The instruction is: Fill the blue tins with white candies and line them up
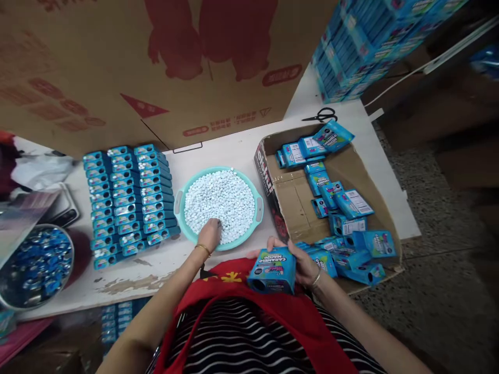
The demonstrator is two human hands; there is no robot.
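Note:
My left hand (209, 234) reaches into the near edge of a teal round tray (180, 203) heaped with small white candies (220, 200); its fingers are curled down among them, and what they hold is hidden. My right hand (302, 259) grips a small blue candy box (272, 270) over my lap, just in front of the table edge. The box's open end faces me.
Several rows of blue boxes (130, 200) stand left of the tray. An open cardboard carton (290, 202) at the right holds loose blue boxes. A metal bowl (8, 298) of blue pieces sits at far left. Scissors (322, 115) lie behind; a large cardboard sheet (156, 67) stands at the back.

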